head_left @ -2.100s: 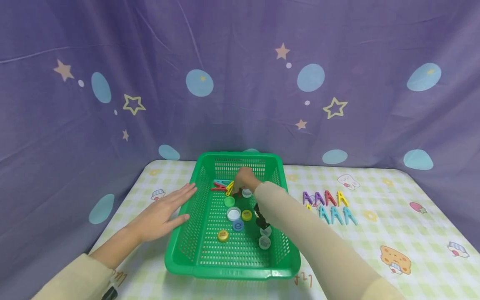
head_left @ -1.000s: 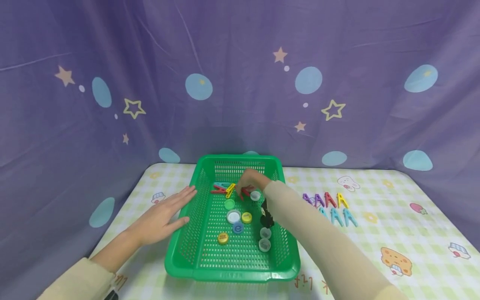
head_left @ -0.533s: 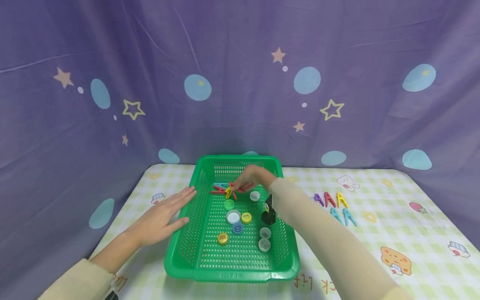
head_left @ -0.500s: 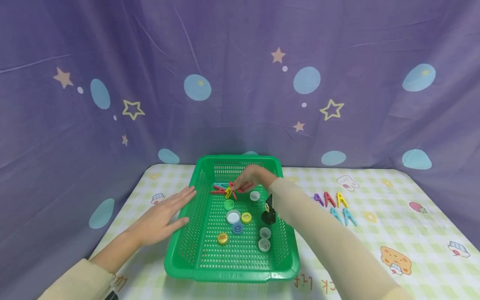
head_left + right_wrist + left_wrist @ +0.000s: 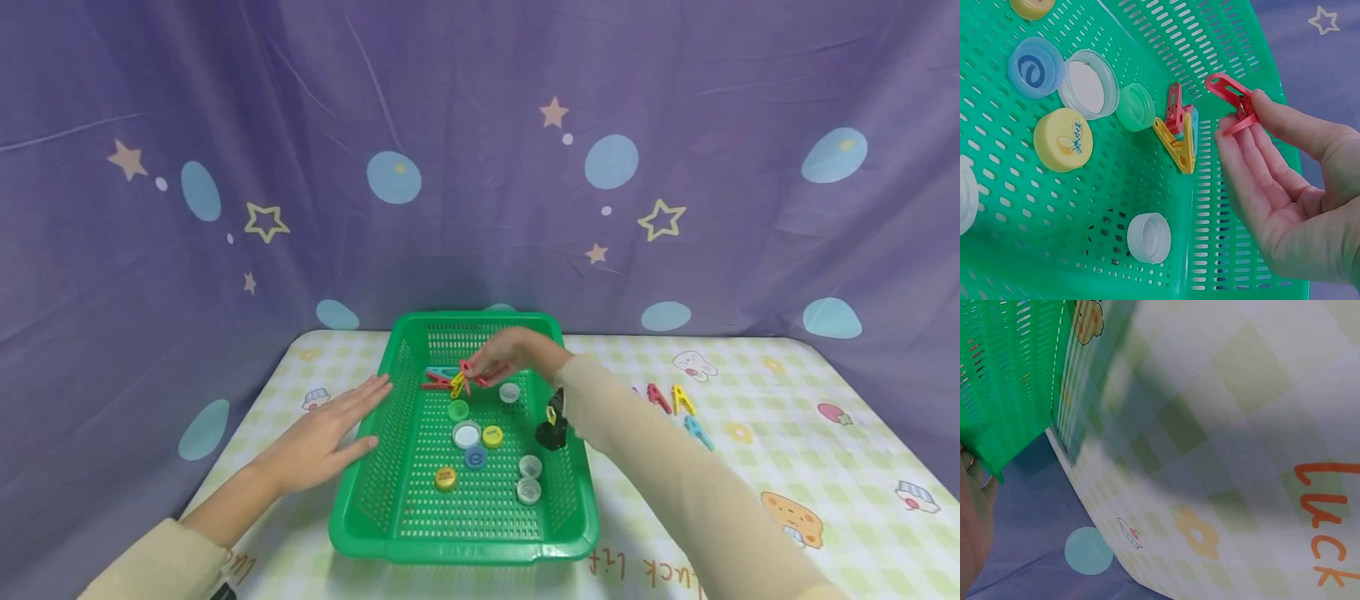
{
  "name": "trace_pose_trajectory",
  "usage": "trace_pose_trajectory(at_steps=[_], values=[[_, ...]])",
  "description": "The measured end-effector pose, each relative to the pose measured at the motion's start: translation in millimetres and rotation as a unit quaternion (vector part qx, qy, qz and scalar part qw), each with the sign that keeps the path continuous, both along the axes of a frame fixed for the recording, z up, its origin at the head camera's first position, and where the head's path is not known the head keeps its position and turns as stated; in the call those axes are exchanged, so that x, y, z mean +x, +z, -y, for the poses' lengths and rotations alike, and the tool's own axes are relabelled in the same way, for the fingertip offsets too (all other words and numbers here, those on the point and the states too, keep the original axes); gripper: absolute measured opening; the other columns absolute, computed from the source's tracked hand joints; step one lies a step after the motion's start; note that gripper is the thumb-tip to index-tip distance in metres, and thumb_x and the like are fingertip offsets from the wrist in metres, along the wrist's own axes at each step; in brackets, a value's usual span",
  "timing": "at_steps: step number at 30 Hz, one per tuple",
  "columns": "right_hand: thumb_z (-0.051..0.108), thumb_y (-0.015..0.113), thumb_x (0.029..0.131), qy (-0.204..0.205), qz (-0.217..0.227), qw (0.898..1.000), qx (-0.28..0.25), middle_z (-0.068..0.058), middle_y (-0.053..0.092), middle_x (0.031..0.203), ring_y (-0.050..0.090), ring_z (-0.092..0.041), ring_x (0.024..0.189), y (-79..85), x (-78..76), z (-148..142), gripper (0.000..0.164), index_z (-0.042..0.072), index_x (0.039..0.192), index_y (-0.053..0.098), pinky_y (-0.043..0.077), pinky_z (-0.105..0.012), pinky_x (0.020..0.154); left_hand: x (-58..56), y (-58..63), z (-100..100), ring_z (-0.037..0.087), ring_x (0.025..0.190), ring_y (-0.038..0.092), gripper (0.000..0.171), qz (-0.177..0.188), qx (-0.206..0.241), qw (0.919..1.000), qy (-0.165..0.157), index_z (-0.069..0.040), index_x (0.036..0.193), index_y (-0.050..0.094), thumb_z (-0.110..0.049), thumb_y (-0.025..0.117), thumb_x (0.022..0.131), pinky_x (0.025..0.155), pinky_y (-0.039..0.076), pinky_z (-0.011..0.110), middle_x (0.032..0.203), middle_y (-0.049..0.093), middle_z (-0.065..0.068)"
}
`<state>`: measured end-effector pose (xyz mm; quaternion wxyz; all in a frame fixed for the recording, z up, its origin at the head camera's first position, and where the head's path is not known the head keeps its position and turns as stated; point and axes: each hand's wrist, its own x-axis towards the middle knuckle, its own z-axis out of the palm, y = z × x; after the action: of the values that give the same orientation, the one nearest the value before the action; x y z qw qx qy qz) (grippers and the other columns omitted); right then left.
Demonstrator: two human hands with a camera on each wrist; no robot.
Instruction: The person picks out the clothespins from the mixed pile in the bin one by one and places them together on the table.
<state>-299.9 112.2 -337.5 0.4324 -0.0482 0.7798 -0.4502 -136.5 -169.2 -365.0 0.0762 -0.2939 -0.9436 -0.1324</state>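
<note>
My right hand (image 5: 506, 354) pinches a red clothespin (image 5: 1235, 100) between thumb and fingers, held above the floor of the green basket (image 5: 465, 550) near its far end. Just beyond it lie a yellow clothespin (image 5: 1179, 147), a second red clothespin (image 5: 1174, 111) and a light blue one (image 5: 441, 369), which the others partly cover. My left hand (image 5: 322, 437) rests with straight fingers against the basket's left rim. In the left wrist view only part of that hand (image 5: 974, 519) shows at the edge.
Bottle caps lie scattered in the basket, among them a yellow cap (image 5: 1063, 140), a blue cap (image 5: 1035, 67) and a green cap (image 5: 1136, 107). Right of the basket, several clothespins, one yellow (image 5: 682, 400), stand on the checked tablecloth (image 5: 847, 450), partly hidden by my right sleeve.
My right hand has taken hold of the red clothespin from the basket floor and raised it slightly. The right forearm has shifted rightward, covering more table clothespins. My left hand stays put.
</note>
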Motion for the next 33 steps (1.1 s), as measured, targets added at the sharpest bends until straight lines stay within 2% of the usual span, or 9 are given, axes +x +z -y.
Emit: trace_pose_trajectory(at_steps=[4, 6, 16, 23, 30, 33], values=[[0.008, 0.065, 0.090, -0.017, 0.008, 0.999, -0.029, 0.001, 0.067, 0.086, 0.064, -0.010, 0.073, -0.6, 0.2, -5.6, 0.041, 0.005, 0.130, 0.060, 0.056, -0.022, 0.073, 0.2, 0.2, -0.4, 0.034, 0.144, 0.033, 0.066, -0.002, -0.001, 1.0000, 0.000, -0.016, 0.153, 0.028, -0.036, 0.056, 0.096, 0.110, 0.036, 0.057, 0.160, 0.027, 0.006], [0.006, 0.065, 0.090, -0.022, 0.005, 0.999, -0.038, 0.002, 0.068, 0.085, 0.065, -0.010, 0.073, -0.7, 0.9, -8.0, 0.044, 0.005, 0.133, 0.058, 0.056, -0.022, 0.072, 0.4, 0.4, -0.4, 0.034, 0.144, 0.033, 0.066, -0.002, -0.001, 1.0000, 0.000, -0.016, 0.153, 0.028, -0.037, 0.056, 0.096, 0.109, 0.037, 0.058, 0.160, 0.027, 0.006], [0.001, 0.065, 0.088, -0.044, -0.020, 0.996, -0.073, 0.003, 0.070, 0.074, 0.067, -0.009, 0.069, 8.5, 12.0, -22.3, 0.043, 0.003, 0.131, 0.058, 0.057, -0.028, 0.082, 0.9, 1.1, -1.6, 0.033, 0.145, 0.032, 0.067, -0.001, -0.002, 1.0000, 0.001, -0.017, 0.153, 0.028, -0.037, 0.056, 0.096, 0.109, 0.037, 0.058, 0.160, 0.027, 0.006], [0.003, 0.066, 0.088, -0.059, -0.031, 0.994, -0.082, 0.002, 0.071, 0.077, 0.068, -0.011, 0.073, 20.2, 22.1, -37.0, 0.042, 0.003, 0.130, 0.059, 0.048, -0.043, 0.105, 0.9, 0.6, -1.1, 0.034, 0.144, 0.034, 0.067, -0.005, -0.003, 1.0000, 0.002, -0.017, 0.153, 0.028, -0.037, 0.056, 0.096, 0.108, 0.038, 0.058, 0.160, 0.028, 0.006], [0.003, 0.066, 0.089, -0.062, -0.041, 0.994, -0.081, 0.002, 0.072, 0.083, 0.069, -0.013, 0.075, 24.0, 29.3, -64.7, 0.041, 0.003, 0.129, 0.059, 0.055, -0.038, 0.094, 0.9, -0.2, -1.5, 0.033, 0.144, 0.033, 0.067, -0.009, -0.003, 1.0000, 0.001, -0.017, 0.153, 0.028, -0.036, 0.057, 0.095, 0.109, 0.037, 0.057, 0.160, 0.028, 0.006], [0.002, 0.066, 0.088, -0.062, -0.043, 0.993, -0.088, 0.002, 0.073, 0.085, 0.070, -0.012, 0.076, 24.3, 32.0, -78.9, 0.044, 0.001, 0.131, 0.057, 0.055, -0.039, 0.094, 1.2, 0.4, -1.5, 0.033, 0.144, 0.033, 0.067, -0.009, -0.002, 1.0000, 0.001, -0.017, 0.153, 0.028, -0.035, 0.057, 0.095, 0.109, 0.037, 0.057, 0.160, 0.028, 0.006]])
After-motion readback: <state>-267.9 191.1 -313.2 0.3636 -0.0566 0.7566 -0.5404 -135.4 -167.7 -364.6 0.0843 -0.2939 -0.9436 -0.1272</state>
